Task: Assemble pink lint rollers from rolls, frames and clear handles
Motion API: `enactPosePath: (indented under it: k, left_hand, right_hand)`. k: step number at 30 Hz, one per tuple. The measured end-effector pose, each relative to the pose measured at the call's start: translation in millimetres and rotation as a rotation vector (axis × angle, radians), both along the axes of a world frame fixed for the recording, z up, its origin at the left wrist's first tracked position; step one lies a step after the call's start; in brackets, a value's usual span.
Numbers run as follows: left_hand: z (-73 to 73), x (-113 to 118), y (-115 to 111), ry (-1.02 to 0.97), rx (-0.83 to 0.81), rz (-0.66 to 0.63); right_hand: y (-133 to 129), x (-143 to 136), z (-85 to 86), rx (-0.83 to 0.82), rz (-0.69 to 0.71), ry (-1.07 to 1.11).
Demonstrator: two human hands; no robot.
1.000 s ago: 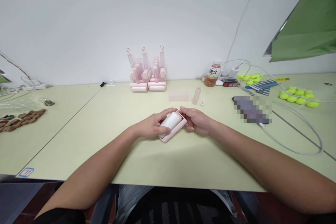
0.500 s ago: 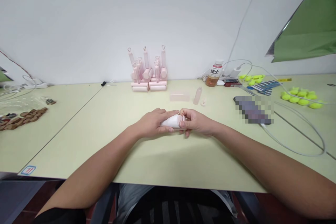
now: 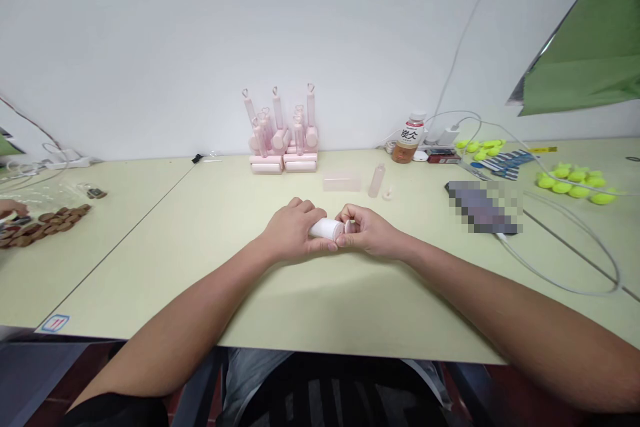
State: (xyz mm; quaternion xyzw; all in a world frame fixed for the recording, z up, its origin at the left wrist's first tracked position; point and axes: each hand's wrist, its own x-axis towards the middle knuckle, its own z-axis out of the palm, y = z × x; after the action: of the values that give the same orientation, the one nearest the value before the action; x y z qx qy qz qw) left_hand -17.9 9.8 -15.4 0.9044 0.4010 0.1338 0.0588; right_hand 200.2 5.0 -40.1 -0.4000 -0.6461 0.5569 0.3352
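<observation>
My left hand (image 3: 293, 232) is wrapped round a white lint roller roll (image 3: 324, 229), which lies sideways just above the table. At the roll's right end, my right hand (image 3: 374, 231) pinches a small pale pink round end piece (image 3: 348, 227). Whether that piece touches the roll I cannot tell. Beyond my hands lie a translucent pink half-round cover (image 3: 341, 181), a pink handle (image 3: 377, 180) and a little pink part (image 3: 387, 193). Several pink lint rollers (image 3: 300, 164) are stacked against the wall, handles pointing up.
To the right are a phone (image 3: 480, 210) with a white cable, a labelled bottle (image 3: 409, 139) and yellow-green pieces (image 3: 577, 185). On the left, another person's hand (image 3: 11, 208) is beside brown wooden pieces (image 3: 63, 219).
The roll's right end has turned slightly toward me, and the end piece now shows between my right fingers. My left fingers have curled more. Another person's hand has appeared at far left.
</observation>
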Motion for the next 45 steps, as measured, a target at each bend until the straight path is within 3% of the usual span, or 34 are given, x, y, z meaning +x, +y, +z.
enactPosePath:
  k: [12,22,34,45]
  left_hand:
    - [2.3,0.6,-1.0,0.062,-0.017,0.063]
    - [-1.1,-2.8,2.5,0.053,0.048,0.042]
    - [-0.5,-3.5,4.3,0.133,0.071,0.03]
    - [-2.5,-1.3,5.6,0.047,0.022,0.128]
  right_hand:
    - [-0.8,-2.1,-5.2,0.036,-0.036,-0.016]
    - [-3.6,-3.9,-6.9,0.116,-0.061,-0.074]
    - [-8.9,-6.6,-5.6,0.298,-0.074,-0.215]
    - [-4.9,-3.7,-9.7,0.223,-0.063,-0.055]
